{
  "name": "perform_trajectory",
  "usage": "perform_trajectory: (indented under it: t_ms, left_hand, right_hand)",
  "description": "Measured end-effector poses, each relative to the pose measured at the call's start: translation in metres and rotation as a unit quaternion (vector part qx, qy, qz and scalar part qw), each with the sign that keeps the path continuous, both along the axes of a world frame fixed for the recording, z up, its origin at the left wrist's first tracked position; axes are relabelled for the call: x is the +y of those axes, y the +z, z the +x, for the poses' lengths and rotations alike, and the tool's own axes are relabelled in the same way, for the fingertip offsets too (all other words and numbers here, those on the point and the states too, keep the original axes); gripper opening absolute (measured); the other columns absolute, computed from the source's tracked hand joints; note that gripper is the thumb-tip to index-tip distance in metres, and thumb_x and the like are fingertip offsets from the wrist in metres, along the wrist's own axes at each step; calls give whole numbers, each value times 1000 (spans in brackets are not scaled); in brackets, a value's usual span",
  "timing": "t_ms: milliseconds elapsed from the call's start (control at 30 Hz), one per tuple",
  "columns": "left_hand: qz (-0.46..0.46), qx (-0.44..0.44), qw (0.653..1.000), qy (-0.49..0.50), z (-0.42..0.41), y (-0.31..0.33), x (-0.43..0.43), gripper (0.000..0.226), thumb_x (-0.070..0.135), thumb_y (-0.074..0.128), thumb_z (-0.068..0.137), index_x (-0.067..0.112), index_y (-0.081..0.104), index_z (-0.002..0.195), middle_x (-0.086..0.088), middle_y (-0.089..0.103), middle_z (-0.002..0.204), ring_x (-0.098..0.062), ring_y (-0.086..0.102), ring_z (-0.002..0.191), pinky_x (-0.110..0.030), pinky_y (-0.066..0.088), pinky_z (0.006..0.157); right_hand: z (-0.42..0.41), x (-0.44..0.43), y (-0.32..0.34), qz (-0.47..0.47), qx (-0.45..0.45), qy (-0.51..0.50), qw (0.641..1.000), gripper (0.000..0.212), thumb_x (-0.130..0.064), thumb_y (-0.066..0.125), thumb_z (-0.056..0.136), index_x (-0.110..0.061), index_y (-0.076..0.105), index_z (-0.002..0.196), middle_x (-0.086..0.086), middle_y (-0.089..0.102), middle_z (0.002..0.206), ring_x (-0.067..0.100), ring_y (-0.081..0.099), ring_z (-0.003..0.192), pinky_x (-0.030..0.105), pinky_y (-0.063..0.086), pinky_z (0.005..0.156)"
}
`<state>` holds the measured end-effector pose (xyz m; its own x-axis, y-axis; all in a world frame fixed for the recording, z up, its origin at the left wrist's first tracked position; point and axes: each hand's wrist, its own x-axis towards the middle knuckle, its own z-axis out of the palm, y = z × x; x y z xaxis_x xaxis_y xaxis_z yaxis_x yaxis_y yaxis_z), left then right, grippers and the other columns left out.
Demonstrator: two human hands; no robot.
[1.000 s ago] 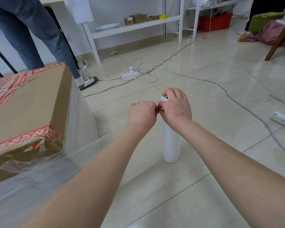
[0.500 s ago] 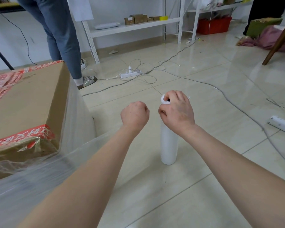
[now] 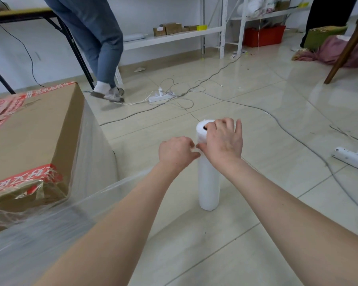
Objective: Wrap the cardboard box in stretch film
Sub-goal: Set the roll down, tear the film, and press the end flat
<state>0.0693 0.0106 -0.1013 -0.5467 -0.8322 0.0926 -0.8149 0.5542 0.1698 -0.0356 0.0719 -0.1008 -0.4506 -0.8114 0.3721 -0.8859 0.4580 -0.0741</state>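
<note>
A large cardboard box with red tape sits at the left, its near side and corner covered in clear stretch film that trails toward the roll. The white stretch film roll stands upright on the tiled floor in the middle. My right hand rests on the roll's top, fingers curled over its rim. My left hand is closed beside the roll's upper part, its fingertips pinched against the film next to my right thumb.
A person in jeans walks behind the box. Power strips and cables lie across the floor; another white strip is at the right. White shelves line the back wall, and a wooden leg stands at the right.
My left hand pulled away from the roll, then came back to touch it beside my right thumb. My right hand opened wider over the roll's top. The person behind stepped rightward.
</note>
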Motion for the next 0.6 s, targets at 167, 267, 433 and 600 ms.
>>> perform_trajectory:
  t_ms: [167, 267, 433, 600]
  left_hand:
    - [-9, 14, 1000, 20, 0, 2, -1, 20, 26, 53, 89, 29, 71, 96, 3, 69, 98, -22, 62, 93, -27, 36, 69]
    - [-11, 13, 1000, 13, -3, 3, 2, 25, 20, 50, 86, 29, 71, 95, 3, 69, 96, -22, 62, 90, -26, 36, 67]
    - [-6, -1, 1000, -21, -9, 3, 10, 20, 27, 55, 87, 31, 68, 102, 6, 67, 99, -18, 60, 93, -27, 38, 72]
    - [-30, -5, 999, -38, -12, 3, 16, 17, 30, 53, 91, 28, 70, 96, 1, 67, 93, -22, 61, 93, -27, 35, 65]
  right_hand:
    - [-11, 2, 8, 25, -21, 14, 999, 50, -38, 60, 90, -24, 44, 135, -3, 47, 135, 23, 27, 134, 46, 5, 118]
    - [-19, 7, 16, 44, -17, 6, 999, 47, -22, 59, 89, -25, 46, 134, 0, 41, 137, 25, 25, 134, 46, 7, 118]
    - [-24, 17, 22, 62, -5, 13, 998, 49, -27, 64, 84, -25, 46, 130, -1, 43, 132, 25, 30, 130, 46, 10, 117]
    - [-20, 28, 13, 33, 40, 128, 990, 65, -36, 73, 78, -33, 42, 135, 4, 28, 145, 28, 15, 141, 47, 10, 117]
